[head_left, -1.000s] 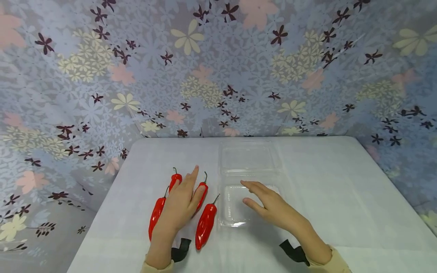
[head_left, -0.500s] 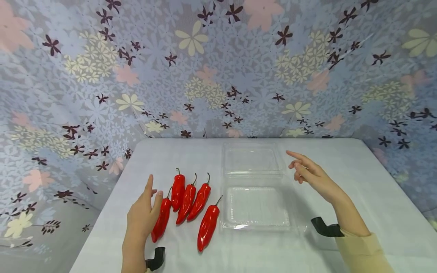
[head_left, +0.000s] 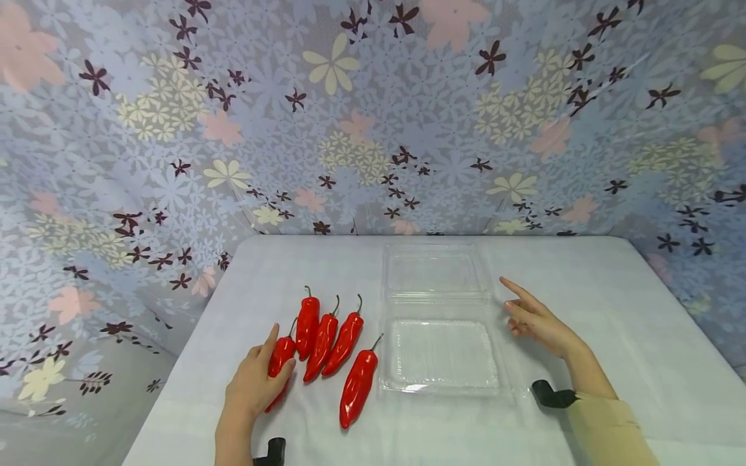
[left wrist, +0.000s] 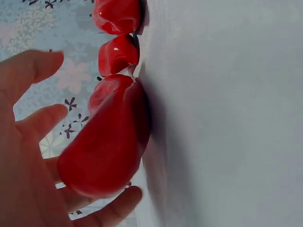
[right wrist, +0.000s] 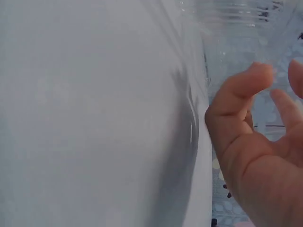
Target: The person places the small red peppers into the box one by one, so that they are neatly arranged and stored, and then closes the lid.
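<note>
My left hand [head_left: 250, 382] reaches over the leftmost red chili pepper [head_left: 282, 353], thumb on one side and fingers on the other. In the left wrist view, the spread fingers [left wrist: 118, 205] stand around that pepper's thick end and are not closed tightly on it. Three more red peppers [head_left: 322, 346] lie just to its right, stems pointing away, and another pepper [head_left: 358, 388] lies nearer the front. My right hand [head_left: 539, 323] hovers beside the clear plastic box [head_left: 445, 356], its index finger extended, other fingers loosely bent, and nothing held.
The box's clear lid [head_left: 431, 272] is folded back behind it, toward the far edge of the white-covered table [head_left: 583, 272]. A flower-patterned cloth [head_left: 373, 116] hangs behind and at the sides. Black straps [head_left: 550, 393] cross the wrists.
My left hand swings left off the middle peppers, then comes down around the leftmost one. My right hand moves from over the box to its right side, its fingers bending loosely.
</note>
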The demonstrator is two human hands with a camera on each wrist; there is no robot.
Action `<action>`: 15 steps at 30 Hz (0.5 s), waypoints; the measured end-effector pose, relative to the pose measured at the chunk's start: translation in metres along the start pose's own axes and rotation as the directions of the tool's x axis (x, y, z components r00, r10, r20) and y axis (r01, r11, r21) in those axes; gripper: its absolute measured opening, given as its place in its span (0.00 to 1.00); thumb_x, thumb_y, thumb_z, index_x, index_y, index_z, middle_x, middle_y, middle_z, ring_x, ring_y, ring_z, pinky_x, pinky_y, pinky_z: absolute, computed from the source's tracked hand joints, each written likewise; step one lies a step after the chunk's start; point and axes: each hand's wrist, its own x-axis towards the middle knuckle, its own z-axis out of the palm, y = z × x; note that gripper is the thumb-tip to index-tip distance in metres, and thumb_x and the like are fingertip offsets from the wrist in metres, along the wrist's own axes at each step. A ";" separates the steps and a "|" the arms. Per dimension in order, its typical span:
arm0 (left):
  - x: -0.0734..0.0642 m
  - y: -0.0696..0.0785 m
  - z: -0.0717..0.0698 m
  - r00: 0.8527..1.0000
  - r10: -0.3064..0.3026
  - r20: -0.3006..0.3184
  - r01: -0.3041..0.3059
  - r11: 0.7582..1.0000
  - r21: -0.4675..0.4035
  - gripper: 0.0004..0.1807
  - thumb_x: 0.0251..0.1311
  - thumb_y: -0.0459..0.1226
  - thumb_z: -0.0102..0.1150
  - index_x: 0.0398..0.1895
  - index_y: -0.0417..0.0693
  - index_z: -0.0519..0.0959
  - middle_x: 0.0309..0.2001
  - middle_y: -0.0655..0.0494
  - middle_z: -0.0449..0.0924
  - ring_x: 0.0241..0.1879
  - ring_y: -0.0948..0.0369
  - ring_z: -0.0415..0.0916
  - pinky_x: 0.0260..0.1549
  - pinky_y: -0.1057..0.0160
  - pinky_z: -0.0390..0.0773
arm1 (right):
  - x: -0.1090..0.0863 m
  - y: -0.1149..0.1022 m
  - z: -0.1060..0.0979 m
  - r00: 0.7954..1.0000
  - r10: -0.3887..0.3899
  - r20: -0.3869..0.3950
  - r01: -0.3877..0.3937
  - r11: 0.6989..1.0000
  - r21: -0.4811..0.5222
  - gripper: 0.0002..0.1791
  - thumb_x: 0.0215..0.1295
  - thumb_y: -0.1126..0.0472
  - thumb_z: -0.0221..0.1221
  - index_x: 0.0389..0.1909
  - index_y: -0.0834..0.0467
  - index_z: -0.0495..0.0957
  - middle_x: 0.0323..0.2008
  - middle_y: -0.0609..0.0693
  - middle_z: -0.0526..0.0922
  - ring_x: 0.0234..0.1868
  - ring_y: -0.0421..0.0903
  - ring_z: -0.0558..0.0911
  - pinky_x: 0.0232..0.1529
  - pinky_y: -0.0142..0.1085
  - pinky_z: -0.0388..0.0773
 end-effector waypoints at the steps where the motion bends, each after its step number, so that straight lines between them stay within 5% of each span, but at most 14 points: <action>1: 0.000 0.000 0.001 1.000 0.002 0.007 -0.002 1.000 0.005 0.43 0.57 0.53 0.58 0.73 0.53 0.54 0.55 0.35 0.70 0.49 0.41 0.72 0.38 0.38 0.76 | 0.000 0.001 0.000 1.000 -0.002 0.001 0.002 1.000 0.014 0.35 0.75 0.54 0.45 0.75 0.46 0.39 0.55 0.68 0.54 0.29 0.40 0.71 0.32 0.36 0.76; 9: 0.000 0.002 0.007 0.999 -0.031 0.045 0.031 1.000 0.000 0.46 0.48 0.50 0.66 0.71 0.53 0.59 0.47 0.39 0.72 0.36 0.50 0.74 0.33 0.49 0.80 | 0.003 0.001 0.005 0.999 -0.036 0.030 0.034 0.997 0.063 0.35 0.75 0.58 0.44 0.75 0.48 0.39 0.48 0.66 0.60 0.26 0.39 0.72 0.28 0.35 0.75; 15: 0.000 0.001 0.006 0.992 -0.083 0.095 0.084 0.996 -0.008 0.43 0.49 0.44 0.67 0.71 0.51 0.61 0.45 0.38 0.70 0.37 0.50 0.72 0.33 0.50 0.81 | 0.007 0.003 0.008 0.998 -0.043 0.044 0.040 0.997 0.064 0.33 0.76 0.58 0.42 0.75 0.50 0.40 0.48 0.66 0.60 0.26 0.39 0.73 0.28 0.34 0.77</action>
